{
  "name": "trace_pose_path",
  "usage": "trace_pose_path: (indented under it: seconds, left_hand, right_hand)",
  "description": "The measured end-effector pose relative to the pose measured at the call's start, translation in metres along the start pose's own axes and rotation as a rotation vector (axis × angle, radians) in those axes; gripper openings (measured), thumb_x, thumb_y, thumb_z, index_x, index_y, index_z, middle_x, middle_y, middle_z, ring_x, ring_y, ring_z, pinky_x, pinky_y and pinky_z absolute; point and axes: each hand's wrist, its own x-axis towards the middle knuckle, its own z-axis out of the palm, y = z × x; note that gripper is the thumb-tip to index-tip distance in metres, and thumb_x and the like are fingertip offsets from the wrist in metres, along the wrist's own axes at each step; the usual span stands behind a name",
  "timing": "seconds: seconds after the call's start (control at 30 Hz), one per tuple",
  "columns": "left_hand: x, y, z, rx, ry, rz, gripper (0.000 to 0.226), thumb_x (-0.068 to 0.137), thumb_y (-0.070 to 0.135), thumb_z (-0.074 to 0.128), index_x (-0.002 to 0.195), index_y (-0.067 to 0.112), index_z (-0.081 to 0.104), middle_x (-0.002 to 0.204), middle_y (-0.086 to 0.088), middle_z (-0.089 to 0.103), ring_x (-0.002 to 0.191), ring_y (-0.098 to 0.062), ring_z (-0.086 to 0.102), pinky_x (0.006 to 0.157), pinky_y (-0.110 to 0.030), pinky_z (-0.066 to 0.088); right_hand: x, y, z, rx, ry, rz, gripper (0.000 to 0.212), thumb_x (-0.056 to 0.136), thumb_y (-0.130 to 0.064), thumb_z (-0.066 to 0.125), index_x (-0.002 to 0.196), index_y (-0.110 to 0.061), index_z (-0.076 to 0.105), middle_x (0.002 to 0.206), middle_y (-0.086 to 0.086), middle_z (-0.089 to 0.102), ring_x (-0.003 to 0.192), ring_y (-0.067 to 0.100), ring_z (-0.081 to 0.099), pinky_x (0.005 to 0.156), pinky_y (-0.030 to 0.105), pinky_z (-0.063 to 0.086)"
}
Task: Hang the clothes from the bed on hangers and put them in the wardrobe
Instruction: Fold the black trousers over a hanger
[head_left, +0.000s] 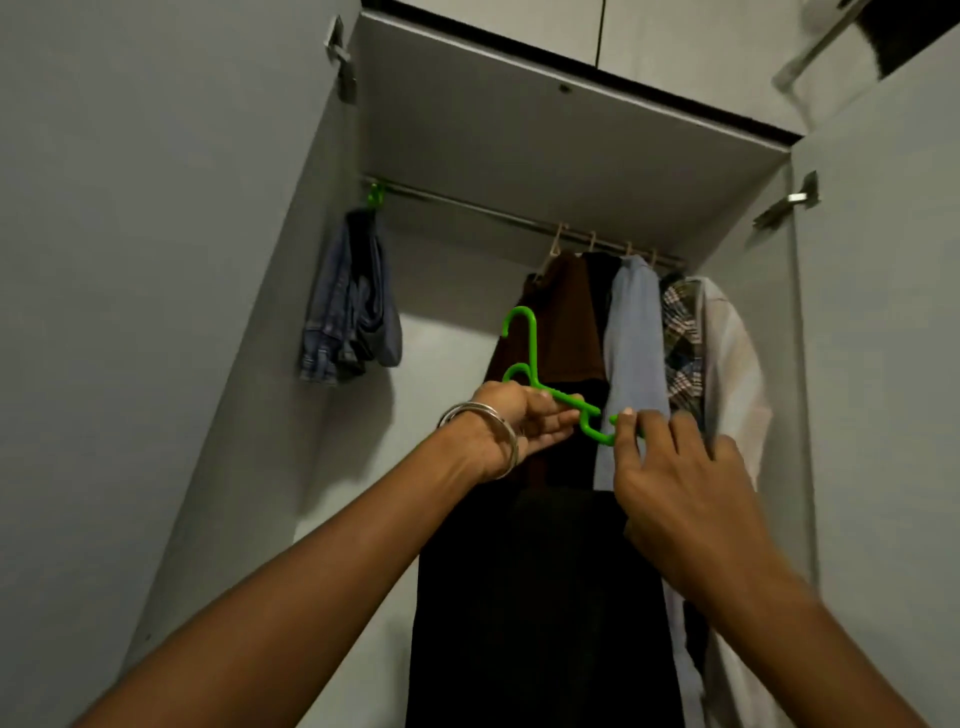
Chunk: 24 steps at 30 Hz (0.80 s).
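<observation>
I look up into an open wardrobe with a metal rail (467, 207) under its top shelf. My left hand (511, 423), bangles on the wrist, grips the middle of a green plastic hanger (531, 345) whose hook points up. My right hand (670, 467) pinches the hanger's right end with thumb and forefinger. A second green hook seems to lie just behind the first. A dark garment (535, 597) hangs below my hands; whether it is on the green hanger I cannot tell.
Folded blue jeans (353, 312) hang on a green hanger at the rail's left end. At the right end hang a brown top (563, 317), a light blue shirt (634, 332), a checked shirt (680, 332) and a white shirt (727, 364). The left door (130, 260) and right door (883, 364) stand open.
</observation>
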Motion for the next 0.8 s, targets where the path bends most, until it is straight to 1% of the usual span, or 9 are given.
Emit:
trace_pose_path:
  seconds: [0.07,0.13,0.2,0.23,0.33,0.47,0.6,0.7,0.8]
  left_hand:
    - [0.013,0.008,-0.016,0.003,0.010,0.021,0.018,0.093,-0.010,0.034,0.096,-0.003,0.051,0.094,-0.020,0.065,0.092,-0.030,0.063,0.093,-0.043,0.047]
    - [0.030,0.018,-0.032,0.008,0.020,0.045,0.022,0.093,-0.010,0.033,0.106,-0.006,0.050,0.099,-0.021,0.065,0.097,-0.031,0.064,0.091,-0.043,0.047]
    - [0.046,0.030,-0.046,0.051,0.038,0.079,0.020,0.093,-0.009,0.034,0.102,-0.007,0.052,0.098,-0.020,0.066,0.103,-0.031,0.064,0.092,-0.043,0.047]
    - [0.053,0.035,-0.053,0.091,0.048,0.102,0.020,0.093,-0.008,0.036,0.100,-0.005,0.054,0.097,-0.018,0.067,0.103,-0.029,0.065,0.093,-0.042,0.048]
    - [0.073,0.059,-0.082,0.316,0.166,0.245,0.017,0.092,-0.003,0.045,0.098,0.001,0.060,0.090,-0.011,0.072,0.082,-0.022,0.071,0.081,-0.035,0.054]
    - [0.091,0.092,-0.126,0.545,0.415,0.439,0.017,0.090,-0.003,0.050,0.097,0.000,0.066,0.080,-0.010,0.070,0.060,-0.019,0.063,0.056,-0.027,0.050]
    - [0.117,0.132,-0.162,0.680,0.527,0.709,0.018,0.092,-0.005,0.047,0.093,-0.007,0.065,0.072,-0.012,0.064,0.046,-0.013,0.052,0.039,-0.018,0.041]
    - [0.144,0.169,-0.183,0.807,0.633,0.968,0.020,0.086,-0.002,0.053,0.083,0.006,0.072,0.070,-0.004,0.068,0.044,-0.005,0.053,0.047,-0.020,0.047]
    - [0.167,0.203,-0.184,0.879,0.626,1.162,0.021,0.081,0.004,0.059,0.075,0.017,0.073,0.073,0.003,0.072,0.068,-0.004,0.064,0.076,-0.027,0.055]
  right_hand:
    - [0.020,-0.003,0.019,-0.015,0.024,-0.048,0.061,0.067,-0.006,0.068,0.123,0.012,0.055,0.095,0.026,0.061,0.082,0.041,0.055,0.059,0.044,0.044]
    - [0.042,-0.008,0.032,-0.005,0.079,-0.072,0.059,0.068,-0.009,0.063,0.123,0.011,0.056,0.093,0.024,0.060,0.080,0.039,0.055,0.057,0.041,0.041]
    - [0.066,-0.017,0.041,0.019,0.098,-0.095,0.058,0.072,-0.012,0.057,0.125,0.010,0.054,0.093,0.023,0.059,0.078,0.035,0.054,0.056,0.037,0.037]
    - [0.076,-0.021,0.047,0.007,0.090,-0.101,0.059,0.077,-0.014,0.054,0.132,0.008,0.048,0.099,0.021,0.058,0.084,0.033,0.053,0.059,0.037,0.038]
    - [0.120,-0.036,0.066,0.015,0.134,-0.093,0.062,0.087,-0.023,0.054,0.140,0.002,0.035,0.118,0.014,0.050,0.103,0.027,0.048,0.071,0.035,0.040]
    - [0.192,-0.057,0.085,0.013,0.127,-0.073,0.040,0.086,-0.021,0.057,0.124,-0.007,0.052,0.114,0.010,0.050,0.104,0.028,0.047,0.070,0.035,0.035]
    - [0.264,-0.082,0.102,-0.038,0.178,-0.015,0.028,0.083,-0.020,0.059,0.110,-0.014,0.060,0.109,0.009,0.056,0.104,0.030,0.050,0.073,0.036,0.036]
    - [0.322,-0.098,0.109,-0.038,0.225,0.035,0.024,0.084,-0.021,0.060,0.108,-0.020,0.062,0.113,0.007,0.061,0.107,0.031,0.052,0.083,0.037,0.041]
    - [0.383,-0.107,0.115,-0.037,0.247,0.086,0.022,0.087,-0.023,0.059,0.109,-0.025,0.063,0.112,0.002,0.064,0.109,0.031,0.052,0.085,0.038,0.040]
